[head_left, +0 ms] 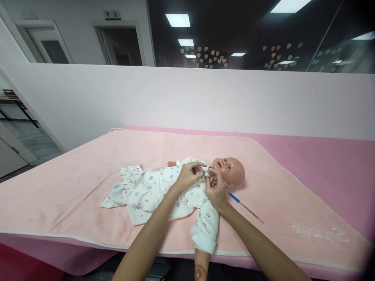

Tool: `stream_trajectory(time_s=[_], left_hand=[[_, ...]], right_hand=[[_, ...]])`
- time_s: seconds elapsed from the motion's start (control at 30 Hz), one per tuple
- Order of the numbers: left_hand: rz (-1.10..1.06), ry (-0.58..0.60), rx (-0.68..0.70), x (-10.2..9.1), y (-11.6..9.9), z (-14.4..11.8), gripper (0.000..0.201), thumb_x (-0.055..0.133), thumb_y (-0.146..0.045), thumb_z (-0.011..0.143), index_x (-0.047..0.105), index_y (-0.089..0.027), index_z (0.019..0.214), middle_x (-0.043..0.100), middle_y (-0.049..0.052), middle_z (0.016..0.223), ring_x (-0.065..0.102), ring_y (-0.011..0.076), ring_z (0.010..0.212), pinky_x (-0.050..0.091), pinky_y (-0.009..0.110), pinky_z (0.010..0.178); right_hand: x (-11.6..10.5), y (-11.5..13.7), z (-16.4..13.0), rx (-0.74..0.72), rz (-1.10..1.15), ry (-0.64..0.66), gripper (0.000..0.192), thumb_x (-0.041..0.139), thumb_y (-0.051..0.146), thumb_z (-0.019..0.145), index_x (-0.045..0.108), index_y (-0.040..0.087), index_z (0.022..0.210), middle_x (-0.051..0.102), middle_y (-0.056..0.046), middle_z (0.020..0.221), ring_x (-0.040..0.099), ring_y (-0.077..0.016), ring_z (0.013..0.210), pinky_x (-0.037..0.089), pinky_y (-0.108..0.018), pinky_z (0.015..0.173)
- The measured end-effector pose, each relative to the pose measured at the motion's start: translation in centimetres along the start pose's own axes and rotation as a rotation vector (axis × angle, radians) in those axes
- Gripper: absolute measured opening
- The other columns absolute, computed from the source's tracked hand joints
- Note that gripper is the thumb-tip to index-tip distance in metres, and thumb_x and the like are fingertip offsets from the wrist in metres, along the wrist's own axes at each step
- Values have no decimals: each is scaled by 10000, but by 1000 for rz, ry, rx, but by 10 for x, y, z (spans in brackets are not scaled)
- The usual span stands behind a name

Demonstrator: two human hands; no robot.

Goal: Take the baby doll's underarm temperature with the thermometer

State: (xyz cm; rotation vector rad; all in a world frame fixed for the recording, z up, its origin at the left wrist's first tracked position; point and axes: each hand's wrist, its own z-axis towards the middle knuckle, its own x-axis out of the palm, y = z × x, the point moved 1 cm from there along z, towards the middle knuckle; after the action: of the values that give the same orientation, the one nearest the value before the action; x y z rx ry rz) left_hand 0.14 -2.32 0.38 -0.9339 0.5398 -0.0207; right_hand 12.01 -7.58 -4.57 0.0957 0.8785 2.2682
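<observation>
White printed outfit (149, 189) being handled at the neckline

A bald doll (236, 171) is lying face up on a peach blanket (281, 187), its head pointing right, its nearer forearm reaching past the front edge of the pink tabletop (331, 168). It is wearing the outfit, whose empty-looking trouser legs are spreading to the left.

Both hands are meeting at the collar, just beside the doll's chin. The left hand (190, 175) is curving over the chest, its thumb and forefinger apparently pinching a bit of cloth at the neck. The right hand (216, 189) is facing it from the shoulder side, its fingers bunching and seemingly grasping the same small spot. Whether a tie or a snap is sitting between them is too small to tell.

The step in hand is looking like fine work on the neck closure; whether it is being fastened or undone is not showing. The next move is probably calling for small, even finger control, one hand steadying the cloth while the other is adjusting it, without pressing on the chin.

A blue-ended stick (246, 208) is lying near the right wrist, untouched.
</observation>
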Motion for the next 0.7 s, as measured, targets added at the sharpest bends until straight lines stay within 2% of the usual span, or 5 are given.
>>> stream_trajectory(time_s=[0.33, 0.57, 0.7], left_hand=[[3, 132, 22, -3, -3, 0, 303, 522, -194, 749, 652, -175, 1022, 625, 7, 753, 517, 108, 660, 385, 203, 601], [-181, 191, -46, -5, -1, 2, 343, 586, -217, 723, 627, -158, 1058, 597, 13, 731, 510, 110, 673, 380, 203, 600], [-247, 203, -78, -5, -2, 2, 338, 598, -225, 716, 623, -151, 1045, 594, 19, 726, 519, 112, 680, 384, 207, 616]], right_hand=[[-1, 3, 3, -60, -29, 52, 164, 436, 126, 806, 538, 186, 919, 511, 27, 635, 420, -87, 486, 391, -219, 515], [-1, 3, 3, -42, -12, 51, 167, 424, 136, 813, 535, 181, 930, 549, 7, 702, 428, -91, 500, 404, -233, 539], [-3, 4, 3, -22, 18, 69, 155, 415, 169, 841, 536, 182, 937, 588, -21, 786, 507, -111, 600, 427, -241, 584]])
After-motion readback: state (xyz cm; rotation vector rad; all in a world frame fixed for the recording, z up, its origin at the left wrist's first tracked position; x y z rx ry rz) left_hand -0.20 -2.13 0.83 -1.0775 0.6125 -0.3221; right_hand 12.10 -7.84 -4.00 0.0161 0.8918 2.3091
